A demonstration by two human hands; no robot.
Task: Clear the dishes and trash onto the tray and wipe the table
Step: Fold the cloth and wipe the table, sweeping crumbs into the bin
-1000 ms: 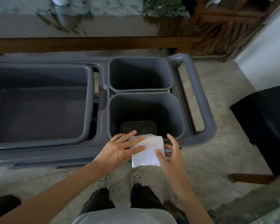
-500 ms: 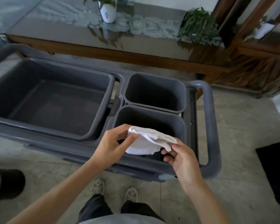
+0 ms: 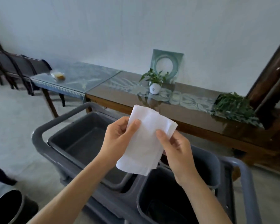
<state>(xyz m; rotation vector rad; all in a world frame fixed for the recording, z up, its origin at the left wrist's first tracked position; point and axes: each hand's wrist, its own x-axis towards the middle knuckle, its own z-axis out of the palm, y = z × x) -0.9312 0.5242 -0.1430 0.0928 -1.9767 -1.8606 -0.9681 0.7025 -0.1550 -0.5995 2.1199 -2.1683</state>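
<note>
A folded white cloth (image 3: 145, 139) is held up in front of me by both hands. My left hand (image 3: 118, 139) pinches its left edge with thumb on top. My right hand (image 3: 176, 147) pinches the right edge. Below them stands a grey cart (image 3: 39, 143) with a large tub (image 3: 81, 139) and two smaller bins (image 3: 160, 204). Farther back, a table with a blue patterned cover (image 3: 78, 78) carries a small clear package with something yellow (image 3: 58, 75).
A long wooden side table (image 3: 192, 117) runs along the wall with a small potted plant (image 3: 154, 83), a square framed plate (image 3: 166, 65) and a leafy bunch (image 3: 233, 105). Dark chairs (image 3: 16, 68) stand at the left. A black bucket (image 3: 6, 207) sits on the floor, bottom left.
Both hands lifted the cloth from over the near bin up to chest height. The view tilted up from the cart to the wall and tables.
</note>
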